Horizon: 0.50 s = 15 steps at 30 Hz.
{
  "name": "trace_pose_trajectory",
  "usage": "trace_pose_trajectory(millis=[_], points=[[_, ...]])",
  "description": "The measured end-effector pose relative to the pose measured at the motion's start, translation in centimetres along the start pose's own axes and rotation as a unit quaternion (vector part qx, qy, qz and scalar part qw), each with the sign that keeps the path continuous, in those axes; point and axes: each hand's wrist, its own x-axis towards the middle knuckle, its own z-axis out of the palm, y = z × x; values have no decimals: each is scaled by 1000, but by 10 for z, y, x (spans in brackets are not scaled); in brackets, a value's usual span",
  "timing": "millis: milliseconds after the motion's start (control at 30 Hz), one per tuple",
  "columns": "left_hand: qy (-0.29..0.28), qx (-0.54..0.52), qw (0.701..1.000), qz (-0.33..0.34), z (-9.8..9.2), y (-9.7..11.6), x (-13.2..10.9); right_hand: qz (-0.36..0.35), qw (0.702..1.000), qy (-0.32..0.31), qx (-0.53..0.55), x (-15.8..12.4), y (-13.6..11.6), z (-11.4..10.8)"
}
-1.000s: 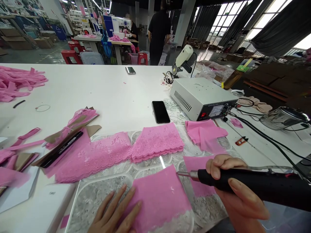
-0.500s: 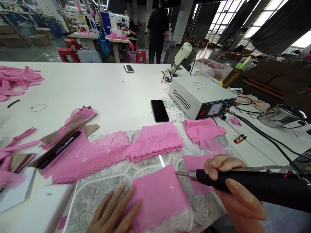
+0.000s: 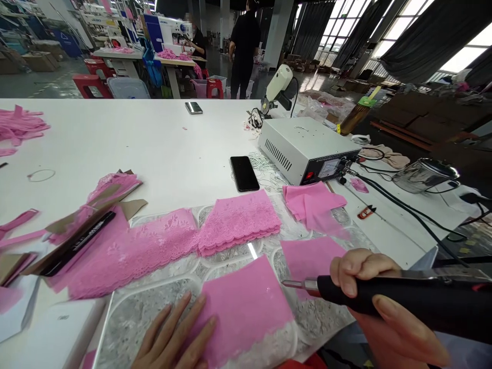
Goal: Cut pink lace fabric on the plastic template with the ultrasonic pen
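My left hand (image 3: 179, 333) lies flat with fingers spread, its fingertips on the left part of a pink fabric piece (image 3: 246, 307). This piece rests on a grey marble-patterned mat (image 3: 134, 318). My right hand (image 3: 369, 287) is wrapped round a thick black-handled tool (image 3: 418, 302) with a slim metal tip. That tip points left at the fabric's right edge; I cannot tell whether it touches. Partly behind the tool lies another pink piece (image 3: 307, 253). Beyond are a stack of pink lace pieces (image 3: 242, 220) and a longer pink lace piece (image 3: 134, 251).
A grey metal box (image 3: 307, 146) with a meter and cables stands back right. A black phone (image 3: 245, 173), a folded pink cloth (image 3: 311, 202) and a small orange cutter (image 3: 366, 211) lie nearby. At left are a black marker-like stick (image 3: 80, 243) and a white box (image 3: 61, 333). People are farther off.
The view has shifted slightly, so most things sit further left. The tool tip has drawn a little to the right relative to the fabric. My left hand stays on the fabric.
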Motion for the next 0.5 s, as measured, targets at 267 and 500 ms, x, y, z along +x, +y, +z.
trace_pose_trajectory(millis=[267,500], points=[[8,6,1000,-11,1,1,-1,-5,1000,-19,-10,1,-1,11],[8,4,1000,-5,0,1,-1,-16,999,-31,-10,7,-3,15]])
